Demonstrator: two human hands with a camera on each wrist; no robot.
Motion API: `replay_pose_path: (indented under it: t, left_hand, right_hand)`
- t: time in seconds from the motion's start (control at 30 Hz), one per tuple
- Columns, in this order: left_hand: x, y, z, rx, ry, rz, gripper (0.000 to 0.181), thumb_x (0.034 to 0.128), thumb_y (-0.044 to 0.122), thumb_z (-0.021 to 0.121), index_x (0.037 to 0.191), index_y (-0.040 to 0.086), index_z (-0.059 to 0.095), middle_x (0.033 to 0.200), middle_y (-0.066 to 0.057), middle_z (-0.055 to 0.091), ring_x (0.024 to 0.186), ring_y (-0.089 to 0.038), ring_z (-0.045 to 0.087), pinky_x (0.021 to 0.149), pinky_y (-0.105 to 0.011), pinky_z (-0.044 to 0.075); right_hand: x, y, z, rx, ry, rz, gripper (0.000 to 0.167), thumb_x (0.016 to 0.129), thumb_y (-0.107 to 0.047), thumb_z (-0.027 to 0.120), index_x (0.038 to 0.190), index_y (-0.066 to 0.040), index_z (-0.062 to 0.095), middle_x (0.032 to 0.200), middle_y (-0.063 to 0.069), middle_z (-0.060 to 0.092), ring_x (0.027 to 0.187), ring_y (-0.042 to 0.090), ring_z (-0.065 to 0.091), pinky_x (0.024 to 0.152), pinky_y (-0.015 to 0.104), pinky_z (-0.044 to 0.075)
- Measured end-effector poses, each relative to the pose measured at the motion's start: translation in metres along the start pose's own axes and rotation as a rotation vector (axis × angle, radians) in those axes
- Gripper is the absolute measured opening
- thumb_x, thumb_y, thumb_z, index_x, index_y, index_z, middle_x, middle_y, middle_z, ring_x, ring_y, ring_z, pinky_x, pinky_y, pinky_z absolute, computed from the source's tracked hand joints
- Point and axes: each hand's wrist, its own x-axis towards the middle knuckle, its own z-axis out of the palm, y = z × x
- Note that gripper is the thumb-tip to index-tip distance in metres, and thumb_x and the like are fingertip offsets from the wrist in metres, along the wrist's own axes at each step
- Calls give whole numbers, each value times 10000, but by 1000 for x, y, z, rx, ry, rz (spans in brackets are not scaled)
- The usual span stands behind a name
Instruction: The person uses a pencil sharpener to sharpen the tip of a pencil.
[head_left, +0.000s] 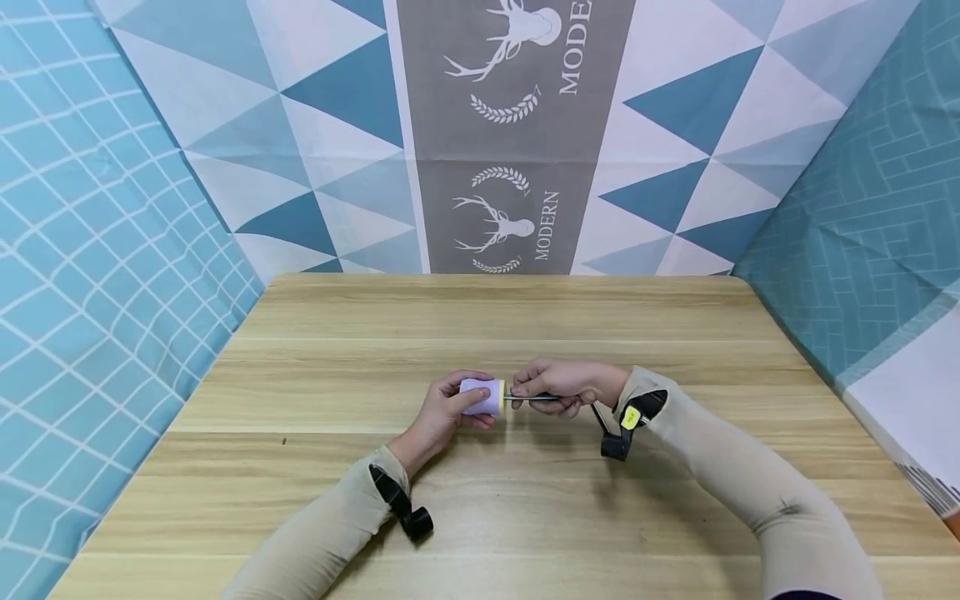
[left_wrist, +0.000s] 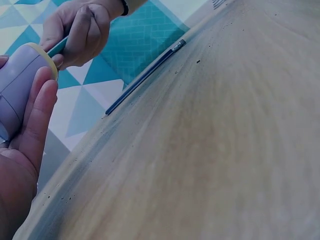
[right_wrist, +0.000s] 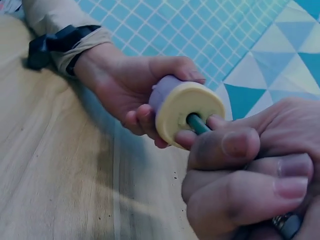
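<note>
A lilac sharpener with a cream end face lies on its side in the left hand, whose fingers and thumb grip its body. Into the round hole of the cream face runs a green pencil. The right hand pinches this pencil close to the hole, its other fingers curled round the shaft; in the right wrist view the far end shows below those fingers. The left wrist view has the sharpener at its left edge, with the right hand beyond.
On the wooden table, a second, dark pencil lies near an edge in the left wrist view. Patterned cloths hang behind and at both sides. A white surface stands at the right, and black straps are on both wrists.
</note>
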Motion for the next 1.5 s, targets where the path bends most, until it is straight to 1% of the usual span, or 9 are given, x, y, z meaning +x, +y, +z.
replay_pose_path:
  t: [0.23, 0.47, 0.63, 0.87, 0.97, 1.1, 1.17, 1.37, 1.5]
  left_hand:
    - [-1, -1, 0, 4, 1, -1, 268, 891, -16, 612, 1030, 177, 736, 948, -144, 614, 597, -211, 693, 568, -319, 631]
    - [-1, 0, 1, 6, 23, -5, 247, 886, -9, 617, 1061, 128, 725, 924, -151, 609, 590, -205, 691, 563, -314, 630]
    - [0, 0, 1, -3, 44, -12, 261, 887, -2, 616, 1019, 190, 734, 907, -148, 607, 582, -201, 686, 559, -311, 629]
    - [-2, -1, 1, -6, 56, -33, 290, 893, -1, 608, 972, 246, 739, 929, -150, 591, 583, -199, 684, 567, -312, 631]
    - [-2, -1, 2, -4, 57, -30, 216, 898, -1, 606, 1024, 115, 737, 929, -150, 590, 585, -198, 684, 564, -307, 629]
    - [-3, 0, 3, -9, 42, -11, 223, 904, -12, 600, 1038, 105, 735, 916, -142, 600, 587, -198, 686, 557, -304, 626]
    - [-2, 0, 2, -10, 34, -5, 281, 898, -13, 602, 1008, 206, 739, 914, -137, 605, 586, -200, 688, 553, -305, 626]
    - [0, 1, 3, 14, 39, -2, 305, 893, -14, 611, 1180, -115, 605, 918, -143, 607, 582, -202, 687, 548, -307, 625]
    - [-1, 3, 2, 29, 36, -9, 304, 897, -14, 611, 1180, -125, 598, 920, -148, 605, 586, -203, 688, 549, -306, 624]
  right_hand:
    - [1, 3, -3, 23, -42, 22, 273, 1072, -155, 374, 1018, 50, 546, 475, -50, 395, 351, 21, 314, 316, 159, 266]
    - [-7, -7, -1, -323, 168, -16, 346, 1053, -269, 466, 1163, 33, 595, 742, 115, 668, 517, 156, 579, 436, 260, 513]
    - [-19, -10, 3, -574, 373, -215, 259, 1021, -233, 560, 1147, -23, 647, 903, 80, 687, 720, 225, 636, 557, 311, 567]
    - [-24, 4, 26, -831, 563, -444, 203, 925, -236, 721, 1047, -74, 714, 944, -37, 698, 789, 78, 630, 677, 241, 578]
    - [-23, 8, 32, -857, 617, -485, 172, 869, -169, 778, 991, -56, 730, 911, -24, 697, 768, 61, 616, 667, 244, 579]
    - [-22, 9, 36, -891, 665, -518, 125, 806, -78, 815, 907, -58, 744, 839, -24, 677, 717, 62, 590, 612, 239, 552]
    - [-21, 10, 36, -900, 678, -518, 113, 795, -56, 817, 883, -60, 747, 819, -26, 670, 699, 60, 584, 592, 224, 536]
    - [-20, 10, 34, -901, 685, -498, 79, 821, -53, 795, 888, -58, 754, 819, -24, 679, 692, 51, 576, 581, 221, 513]
    - [-19, 12, 33, -876, 651, -476, 54, 858, -66, 765, 910, -57, 756, 838, -23, 687, 704, 42, 572, 599, 222, 515]
